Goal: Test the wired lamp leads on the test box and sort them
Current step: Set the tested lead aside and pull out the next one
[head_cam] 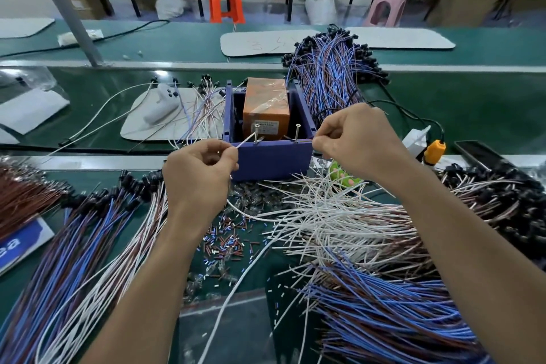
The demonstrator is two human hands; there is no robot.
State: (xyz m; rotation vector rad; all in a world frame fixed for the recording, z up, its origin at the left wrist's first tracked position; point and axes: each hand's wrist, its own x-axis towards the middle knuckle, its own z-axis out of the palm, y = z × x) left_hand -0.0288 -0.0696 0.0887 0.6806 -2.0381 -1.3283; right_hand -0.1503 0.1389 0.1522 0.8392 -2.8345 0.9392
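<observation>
Both left hand [201, 168] and right hand [354, 139] pinch thin lead ends [245, 142] against slim metal posts [256, 133] on a purple box [271, 159].

The person is showing just two hands & forearms, all bare skin from fingertips to the frame's bottom edge. The left hand [201, 174] is presenting its back to the cam, w/ knuckles standing out as a row of rounded bumps & faint tendon lines running twd the wrist. The right hand [357, 139] is likewise showing its back & thumb side, knuckles rounded. The left forearm [153, 275] is looking slim & smooth. The right forearm [461, 245] is appearing broader in the wide-angle pic. Clothing can't be told, since the arms are running out of frame.
</observation>
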